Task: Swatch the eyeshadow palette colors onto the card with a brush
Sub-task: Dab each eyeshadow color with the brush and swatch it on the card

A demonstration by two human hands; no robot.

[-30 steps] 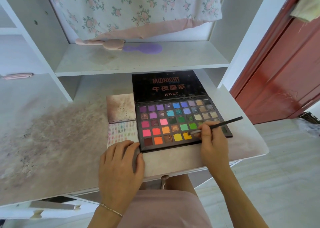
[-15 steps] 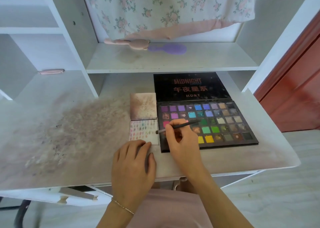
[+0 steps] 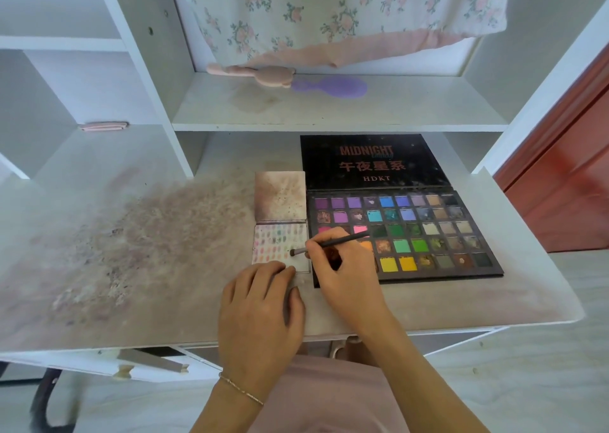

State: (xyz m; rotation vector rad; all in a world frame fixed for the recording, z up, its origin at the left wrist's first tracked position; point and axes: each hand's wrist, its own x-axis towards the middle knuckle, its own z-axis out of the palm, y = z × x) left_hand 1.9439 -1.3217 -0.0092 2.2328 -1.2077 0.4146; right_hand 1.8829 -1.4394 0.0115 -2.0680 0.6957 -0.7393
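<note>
Right hand (image 3: 346, 278) pinches the brush (image 3: 329, 244) low on its handle, tip down on the right part of the card (image 3: 280, 248), where rows of colour dabs fill the left side. Left hand (image 3: 260, 310) flat, fingers straight, pressing the card's near edge against the table (image 3: 131, 268). Eyeshadow palette (image 3: 428, 235) lies open just right of the card, touching it, lid flat behind.

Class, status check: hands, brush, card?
Right hand pinching brush, tip over card. Left hand flat at card's near edge. Palette open alongside. Nothing blocking.
</note>
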